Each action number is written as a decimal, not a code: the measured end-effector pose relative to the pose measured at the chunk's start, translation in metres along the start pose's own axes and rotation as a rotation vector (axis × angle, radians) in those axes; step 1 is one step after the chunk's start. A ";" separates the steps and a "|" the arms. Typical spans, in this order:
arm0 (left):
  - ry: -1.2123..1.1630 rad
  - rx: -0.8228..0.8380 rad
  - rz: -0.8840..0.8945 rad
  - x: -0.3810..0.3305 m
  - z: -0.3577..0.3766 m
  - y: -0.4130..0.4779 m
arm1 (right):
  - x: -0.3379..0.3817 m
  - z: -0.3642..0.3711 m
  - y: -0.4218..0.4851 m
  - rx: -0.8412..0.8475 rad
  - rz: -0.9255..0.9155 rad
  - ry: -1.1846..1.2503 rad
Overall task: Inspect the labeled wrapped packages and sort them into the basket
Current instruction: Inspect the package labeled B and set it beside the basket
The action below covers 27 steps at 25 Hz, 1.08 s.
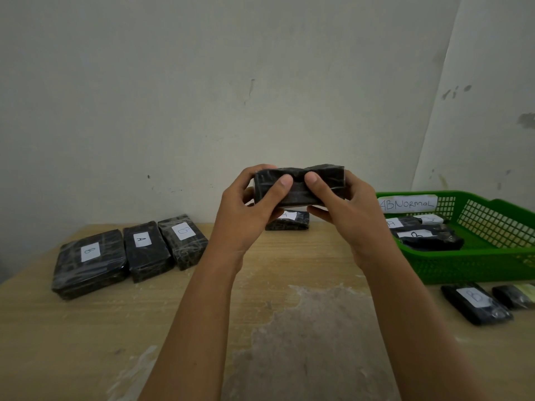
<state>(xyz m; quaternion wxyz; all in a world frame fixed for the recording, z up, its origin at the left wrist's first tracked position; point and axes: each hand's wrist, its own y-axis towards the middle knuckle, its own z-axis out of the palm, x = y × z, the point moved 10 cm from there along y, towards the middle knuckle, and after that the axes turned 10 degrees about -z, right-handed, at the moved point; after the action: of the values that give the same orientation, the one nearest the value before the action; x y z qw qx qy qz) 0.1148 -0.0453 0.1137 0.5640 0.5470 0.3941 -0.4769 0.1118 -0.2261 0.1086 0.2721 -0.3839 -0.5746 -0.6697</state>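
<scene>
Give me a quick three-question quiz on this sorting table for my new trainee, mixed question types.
1. True or false: the left hand and right hand hold one black package above the table.
2. The sign on the green basket reads: A) GOOD, B) ABNORMOL, C) RETURNS?
3. How many packages lie in the row at the table's left?
Key: 1 true; 2 B; 3 three.
</scene>
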 end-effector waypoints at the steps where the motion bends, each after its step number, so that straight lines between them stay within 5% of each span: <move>1: -0.009 0.006 -0.008 0.000 0.000 0.000 | 0.000 0.000 0.000 0.004 0.002 -0.005; 21: -0.036 0.085 -0.037 0.004 -0.005 0.002 | 0.006 0.004 -0.002 0.241 0.013 0.106; 27: -0.097 0.112 -0.228 0.021 0.000 0.002 | 0.021 0.012 -0.004 0.279 -0.109 0.098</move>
<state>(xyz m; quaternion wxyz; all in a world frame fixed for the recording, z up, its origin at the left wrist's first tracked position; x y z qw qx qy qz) 0.1214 -0.0477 0.0942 0.4932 0.5053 0.3987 -0.5851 0.0997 -0.2122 0.1242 0.3137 -0.2774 -0.6682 -0.6150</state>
